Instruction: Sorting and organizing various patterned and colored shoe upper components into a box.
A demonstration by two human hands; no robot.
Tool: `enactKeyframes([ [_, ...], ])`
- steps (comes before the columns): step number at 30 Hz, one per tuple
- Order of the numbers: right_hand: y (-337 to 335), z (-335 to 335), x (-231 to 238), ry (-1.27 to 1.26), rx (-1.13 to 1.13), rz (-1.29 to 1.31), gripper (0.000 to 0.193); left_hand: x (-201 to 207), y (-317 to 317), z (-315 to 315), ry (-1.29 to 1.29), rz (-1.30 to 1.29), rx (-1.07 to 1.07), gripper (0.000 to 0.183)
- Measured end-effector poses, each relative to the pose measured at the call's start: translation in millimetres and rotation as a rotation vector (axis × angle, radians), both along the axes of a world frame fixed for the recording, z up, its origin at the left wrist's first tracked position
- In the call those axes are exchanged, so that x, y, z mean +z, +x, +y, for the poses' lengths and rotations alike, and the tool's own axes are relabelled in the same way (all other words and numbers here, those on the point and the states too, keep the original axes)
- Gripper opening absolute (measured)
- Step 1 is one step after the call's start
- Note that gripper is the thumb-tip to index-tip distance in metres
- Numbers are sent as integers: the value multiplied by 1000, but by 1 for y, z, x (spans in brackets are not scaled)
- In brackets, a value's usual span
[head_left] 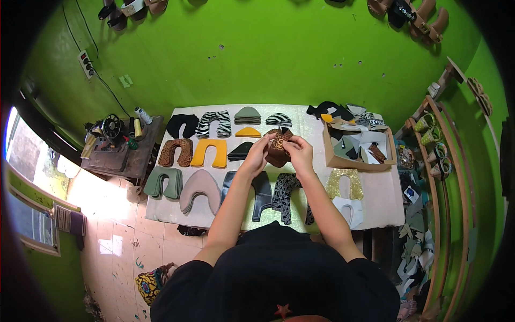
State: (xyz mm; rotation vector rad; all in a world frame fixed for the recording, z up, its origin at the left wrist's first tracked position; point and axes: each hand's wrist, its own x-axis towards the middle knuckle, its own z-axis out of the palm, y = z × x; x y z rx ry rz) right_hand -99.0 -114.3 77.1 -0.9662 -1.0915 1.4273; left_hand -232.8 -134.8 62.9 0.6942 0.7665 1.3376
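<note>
Between my hands, above the middle of the table, is a brown patterned material piece (278,143). My left hand (259,152) grips its left side, and my right hand (300,152) pinches the right side. Brown pieces (277,160) show just below it, partly hidden. Close to my left hand lie a black stack of cut pieces (240,151) and a yellow half-round piece (248,132). Beyond are a grey-green half-round stack (247,115) and a zebra-striped one (279,119). Under my forearms lie dark blue U-shaped pieces (261,196) and black-and-grey patterned ones (284,198).
More U-shaped stacks, including yellow (208,153) and pink (199,192), cover the table's left. A cardboard box (351,163) of scraps stands right, near gold pieces (346,184). A sewing machine (111,129) sits far left. A wooden rack (440,214) with sandals stands right.
</note>
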Motion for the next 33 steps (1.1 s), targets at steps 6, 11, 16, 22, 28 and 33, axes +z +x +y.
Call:
enactKeyframes([
  [6, -16, -21, 3, -169, 85, -30, 11, -2, -23, -11, -1, -4, 25, 42],
  [11, -31, -25, -4, 22, 1, -14, 12, 3, -33, -17, -26, 22, 33, 44],
  [16, -44, -20, -24, 57, -55, -36, 13, -1, -40, -17, -25, 86, 2, 44],
  [22, -58, -15, -40, 165, -58, -58, 14, 0, -51, -19, -25, 86, -4, 43],
  [28, -72, -18, -47, 342, -152, -218, 13, -2, -60, -19, -23, 92, -12, 36],
  [33, -79, -26, -50, 403, -222, -329, 11, -12, -65, -14, 51, 148, -82, 30],
])
